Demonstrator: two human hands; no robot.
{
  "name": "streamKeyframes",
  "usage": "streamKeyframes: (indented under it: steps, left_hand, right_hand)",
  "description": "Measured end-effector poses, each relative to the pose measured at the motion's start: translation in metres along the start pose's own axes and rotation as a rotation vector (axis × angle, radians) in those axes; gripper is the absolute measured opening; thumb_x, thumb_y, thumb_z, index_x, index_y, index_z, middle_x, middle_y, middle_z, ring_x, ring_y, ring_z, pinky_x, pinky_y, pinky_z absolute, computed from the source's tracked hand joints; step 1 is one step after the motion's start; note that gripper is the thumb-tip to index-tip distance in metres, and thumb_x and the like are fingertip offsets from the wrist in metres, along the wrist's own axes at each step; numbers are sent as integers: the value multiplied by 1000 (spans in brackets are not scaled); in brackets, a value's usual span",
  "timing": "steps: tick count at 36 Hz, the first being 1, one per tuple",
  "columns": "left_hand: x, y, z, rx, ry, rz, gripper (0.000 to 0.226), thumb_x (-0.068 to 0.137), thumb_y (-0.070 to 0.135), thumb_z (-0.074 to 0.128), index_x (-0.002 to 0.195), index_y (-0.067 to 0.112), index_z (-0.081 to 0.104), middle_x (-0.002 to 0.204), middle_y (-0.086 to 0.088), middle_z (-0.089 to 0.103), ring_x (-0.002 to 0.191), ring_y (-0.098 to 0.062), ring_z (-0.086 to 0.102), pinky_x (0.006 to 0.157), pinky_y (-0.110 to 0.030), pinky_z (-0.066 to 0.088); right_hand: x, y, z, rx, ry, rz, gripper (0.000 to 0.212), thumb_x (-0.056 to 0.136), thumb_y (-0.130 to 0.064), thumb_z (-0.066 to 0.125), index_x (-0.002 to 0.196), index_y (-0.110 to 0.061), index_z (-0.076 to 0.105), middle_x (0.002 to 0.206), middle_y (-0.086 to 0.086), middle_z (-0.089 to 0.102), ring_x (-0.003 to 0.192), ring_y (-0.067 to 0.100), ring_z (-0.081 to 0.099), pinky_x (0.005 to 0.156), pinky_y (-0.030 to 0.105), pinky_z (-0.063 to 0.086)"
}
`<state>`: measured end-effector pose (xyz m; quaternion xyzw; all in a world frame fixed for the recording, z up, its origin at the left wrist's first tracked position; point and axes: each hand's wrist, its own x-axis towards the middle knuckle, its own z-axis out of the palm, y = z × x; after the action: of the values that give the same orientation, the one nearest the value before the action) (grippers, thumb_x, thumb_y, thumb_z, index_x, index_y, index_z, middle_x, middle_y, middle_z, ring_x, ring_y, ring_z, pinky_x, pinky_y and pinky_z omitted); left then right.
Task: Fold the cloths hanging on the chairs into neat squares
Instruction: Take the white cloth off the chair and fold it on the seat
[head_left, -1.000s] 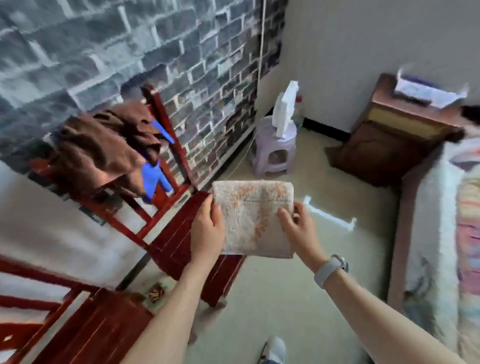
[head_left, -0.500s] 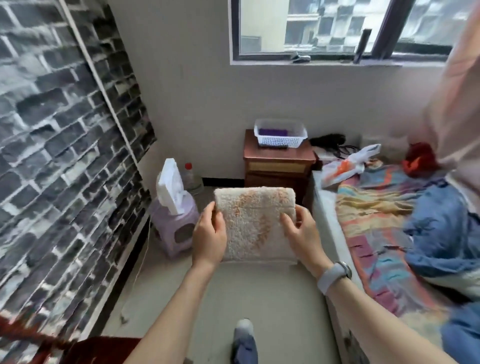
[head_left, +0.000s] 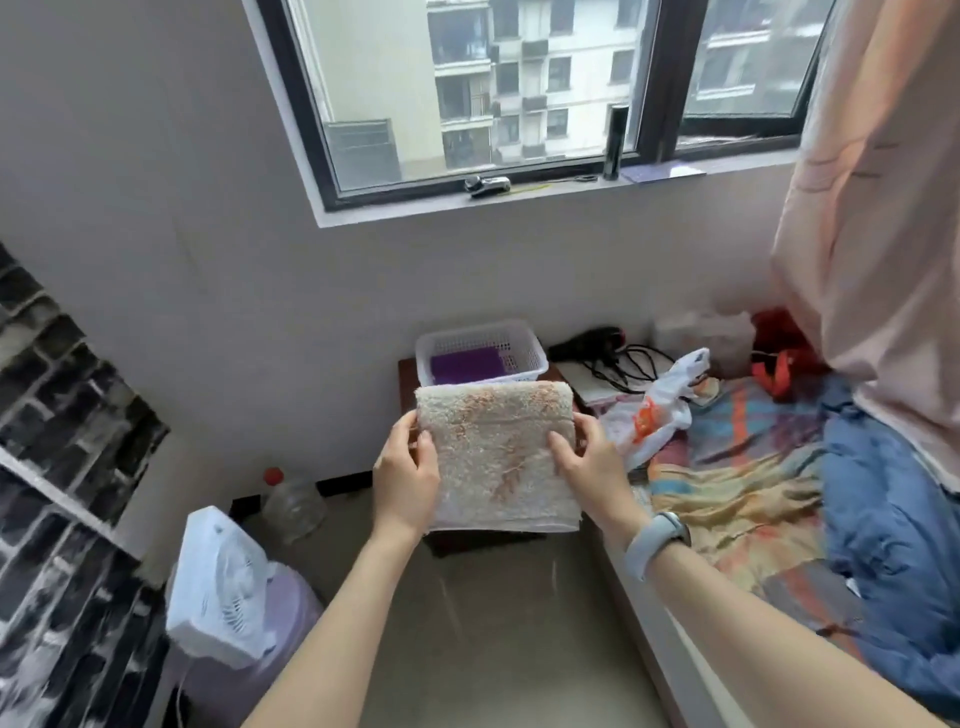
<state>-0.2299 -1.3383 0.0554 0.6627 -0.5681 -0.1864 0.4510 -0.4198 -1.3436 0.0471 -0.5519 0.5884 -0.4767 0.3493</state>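
Observation:
A cream towel with orange marks (head_left: 496, 452), folded into a thick square, is held up in front of me in mid air. My left hand (head_left: 405, 473) grips its left edge, thumb on the front. My right hand (head_left: 584, 465) grips its right edge in the same way; that wrist wears a pale band. The towel hangs just in front of a white plastic basket (head_left: 524, 343), which holds a purple folded cloth (head_left: 467, 364). No chair is in view.
The basket stands on a dark wooden bedside cabinet (head_left: 408, 374) under the window. A bed (head_left: 753, 483) with striped sheet, blue bedding and a plastic bag (head_left: 649, 415) lies right. A small white fan (head_left: 218, 582) on a lilac stool and a bottle (head_left: 293, 501) stand left.
My view has swung from the red chairs round to the window, cabinet and bed. Both hands have kept hold of the folded towel and carried it toward the basket.

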Motion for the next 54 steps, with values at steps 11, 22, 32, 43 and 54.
streamKeyframes:
  steps: [11, 22, 32, 43, 54]
  left_hand:
    - [178, -39, 116, 0, -44, -99, 35, 96, 16, 41, 129, 10, 48, 126, -9, 57, 116, -24, 50, 91, -25, 36]
    - [343, -98, 217, 4, -27, -384, 35, 96, 17, 40, 129, 12, 48, 122, -9, 59, 112, -23, 52, 85, -23, 34]
    - [411, -194, 270, 70, -56, -564, 39, 98, 16, 33, 136, 12, 41, 136, -10, 48, 124, -24, 44, 99, -32, 34]
    - [414, -238, 322, 351, -211, -443, 47, 96, 7, 34, 142, 5, 26, 148, -14, 28, 138, -25, 25, 111, -28, 20]
    - [429, -278, 345, 673, -462, 11, 49, 92, 22, 28, 136, 3, 36, 143, -18, 37, 135, -31, 28, 111, -48, 23]
  right_hand:
    - [212, 62, 39, -90, -36, 96, 23, 87, -30, 55, 108, -21, 51, 83, -2, 62, 77, 18, 59, 74, 37, 48]
    - [410, 118, 100, -139, -229, 230, 29, 92, -28, 51, 117, -15, 48, 85, 11, 61, 66, 17, 52, 60, 28, 44]
    - [485, 185, 179, -126, -337, 327, 42, 93, -22, 49, 133, -12, 39, 122, 3, 53, 103, 14, 51, 86, 26, 42]
    - [498, 263, 222, -163, -354, 508, 37, 93, -18, 48, 129, -13, 45, 120, 9, 59, 108, 26, 57, 91, 35, 46]
    - [499, 279, 242, -954, -552, -333, 48, 87, -25, 35, 131, -9, 44, 137, 20, 46, 130, 36, 40, 107, 53, 30]
